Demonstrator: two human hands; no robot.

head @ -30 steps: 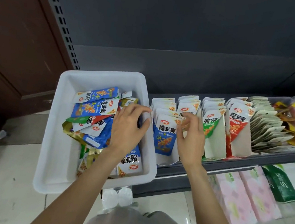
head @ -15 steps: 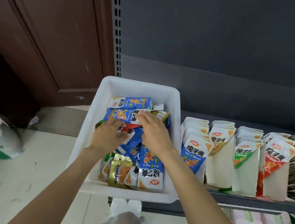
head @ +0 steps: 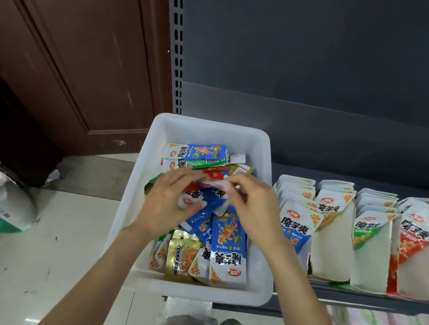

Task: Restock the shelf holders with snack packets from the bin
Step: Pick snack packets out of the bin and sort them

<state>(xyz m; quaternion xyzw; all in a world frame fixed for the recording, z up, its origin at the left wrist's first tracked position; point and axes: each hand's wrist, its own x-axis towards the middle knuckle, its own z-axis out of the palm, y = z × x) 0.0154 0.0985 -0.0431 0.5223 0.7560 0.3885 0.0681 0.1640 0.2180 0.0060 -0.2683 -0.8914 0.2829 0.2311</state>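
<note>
Now | left hand grips blue packets in bin | right hand pinches red packet above them

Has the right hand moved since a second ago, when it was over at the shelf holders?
Yes. The right hand has moved left, away from the shelf holders, and is now over the white bin among the snack packets.

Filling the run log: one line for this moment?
phase: picking | both hands in white bin | pinching packets | holders untouched
</note>
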